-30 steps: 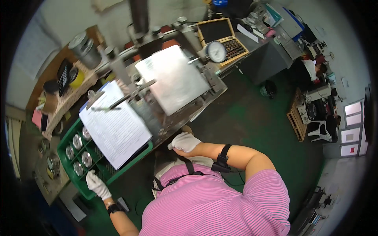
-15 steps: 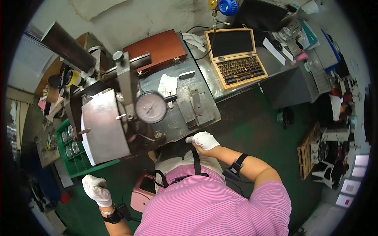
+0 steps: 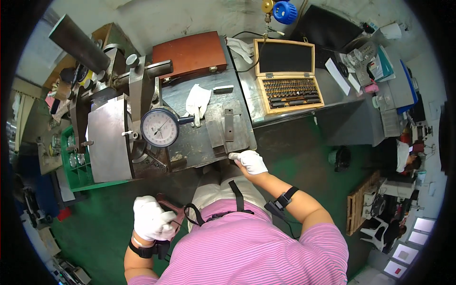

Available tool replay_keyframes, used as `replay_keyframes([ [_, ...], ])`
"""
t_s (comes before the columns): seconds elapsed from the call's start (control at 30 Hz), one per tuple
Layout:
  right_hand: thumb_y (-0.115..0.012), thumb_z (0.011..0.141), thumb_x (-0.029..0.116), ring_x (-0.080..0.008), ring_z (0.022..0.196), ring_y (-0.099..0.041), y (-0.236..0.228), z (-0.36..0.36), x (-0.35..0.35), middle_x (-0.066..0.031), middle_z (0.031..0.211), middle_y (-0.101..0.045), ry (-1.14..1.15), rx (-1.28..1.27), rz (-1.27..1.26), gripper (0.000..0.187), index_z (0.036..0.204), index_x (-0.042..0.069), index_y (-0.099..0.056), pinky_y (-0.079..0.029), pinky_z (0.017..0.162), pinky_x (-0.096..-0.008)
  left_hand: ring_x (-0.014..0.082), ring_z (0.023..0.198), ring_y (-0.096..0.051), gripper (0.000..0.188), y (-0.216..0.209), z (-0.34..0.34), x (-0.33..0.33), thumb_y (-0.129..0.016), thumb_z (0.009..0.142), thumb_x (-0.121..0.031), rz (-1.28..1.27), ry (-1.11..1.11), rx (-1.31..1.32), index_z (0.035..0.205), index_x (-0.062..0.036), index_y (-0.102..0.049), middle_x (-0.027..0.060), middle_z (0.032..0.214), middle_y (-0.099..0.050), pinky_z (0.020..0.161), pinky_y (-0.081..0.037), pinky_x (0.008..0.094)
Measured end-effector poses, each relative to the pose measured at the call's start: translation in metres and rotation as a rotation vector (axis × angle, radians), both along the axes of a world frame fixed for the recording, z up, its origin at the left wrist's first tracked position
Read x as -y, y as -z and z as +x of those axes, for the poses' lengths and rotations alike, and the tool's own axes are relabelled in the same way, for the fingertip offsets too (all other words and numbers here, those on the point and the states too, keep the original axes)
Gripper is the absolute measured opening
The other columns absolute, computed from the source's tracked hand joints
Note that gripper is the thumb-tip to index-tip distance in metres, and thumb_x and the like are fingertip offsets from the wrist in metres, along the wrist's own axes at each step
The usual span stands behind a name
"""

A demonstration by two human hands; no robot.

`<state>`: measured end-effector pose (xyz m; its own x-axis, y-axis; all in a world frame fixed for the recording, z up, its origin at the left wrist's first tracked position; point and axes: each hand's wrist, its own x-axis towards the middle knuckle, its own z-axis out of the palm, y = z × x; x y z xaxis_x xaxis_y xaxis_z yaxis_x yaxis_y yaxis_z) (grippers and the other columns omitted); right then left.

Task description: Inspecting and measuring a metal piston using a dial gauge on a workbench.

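- Head view, left side: the person's left hand [image 3: 153, 218], in a white glove, is over the green floor [image 3: 99, 216], clear of the front edge of the bench [image 3: 190, 149]. Its fingers curl inward; from here I cannot tell whether they pinch anything.
- Just past those fingers is a dull pink object [image 3: 169, 204], partly hidden by the glove; whether the two touch I cannot tell.
- The right hand [image 3: 249, 162], also gloved in white, is beside the bench's front edge, fingers bent and one digit pointing left. I cannot make out any object in it, nor whether it touches the edge.
- Nearest to it, at the bench corner, lie flat steel blocks [image 3: 216, 135] with a narrow holed plate [image 3: 229, 126] on top.
- Left of them, a round dial gauge [image 3: 160, 127] faces up beside a heavy metal stand [image 3: 137, 92] and a broad grey plate [image 3: 109, 145].
- A loose white glove [image 3: 198, 99] lies between gauge and blocks; behind it is a closed reddish-brown case [image 3: 187, 54].
- To the right, an open wooden box [image 3: 285, 58] holds rows of small metal pins [image 3: 289, 88].
- Far left, a green crate [image 3: 84, 178] holds shiny round parts [image 3: 73, 160].
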<state>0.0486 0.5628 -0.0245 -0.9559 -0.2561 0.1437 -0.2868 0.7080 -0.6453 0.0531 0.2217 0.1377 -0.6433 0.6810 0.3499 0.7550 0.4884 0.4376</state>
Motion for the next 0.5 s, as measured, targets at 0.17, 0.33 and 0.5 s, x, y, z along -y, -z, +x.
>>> replay_keyframes([
  [0.17,-0.058,0.09,0.024,-0.0361,0.086,-0.061,-0.004,-0.01,-0.017,-0.0151,0.087,-0.064,0.116,0.161,0.011,0.021,0.102,0.011,-0.069,-0.049,0.076,-0.0439,0.0224,0.048,-0.047,0.024,0.02,-0.003,-0.022,-0.072,0.065,-0.025,-0.066,0.057,0.064,0.056,-0.0169,-0.051,0.0011,0.053,-0.042,0.05,-0.038,0.0378],
  [0.33,-0.058,0.09,0.026,-0.0361,0.09,-0.06,-0.005,-0.065,-0.038,-0.0164,0.089,-0.063,0.241,0.082,0.04,0.022,0.102,0.01,-0.069,-0.047,0.081,-0.0429,0.0231,0.039,-0.045,0.046,0.051,-0.006,-0.023,-0.066,0.084,-0.03,-0.035,-0.054,0.251,0.047,-0.0141,-0.045,0.0047,0.042,-0.04,0.042,-0.036,0.0357],
  [0.5,-0.063,0.087,0.027,-0.0353,0.096,-0.06,0.006,-0.135,-0.062,-0.0158,0.095,-0.064,0.263,-0.04,0.148,0.023,0.1,0.008,-0.067,-0.048,0.084,-0.0424,0.0283,0.042,-0.05,0.038,0.049,-0.003,-0.03,-0.066,0.083,-0.021,-0.128,-0.091,0.358,0.05,-0.0102,-0.051,0.0084,0.045,-0.046,0.044,-0.037,0.0388],
])
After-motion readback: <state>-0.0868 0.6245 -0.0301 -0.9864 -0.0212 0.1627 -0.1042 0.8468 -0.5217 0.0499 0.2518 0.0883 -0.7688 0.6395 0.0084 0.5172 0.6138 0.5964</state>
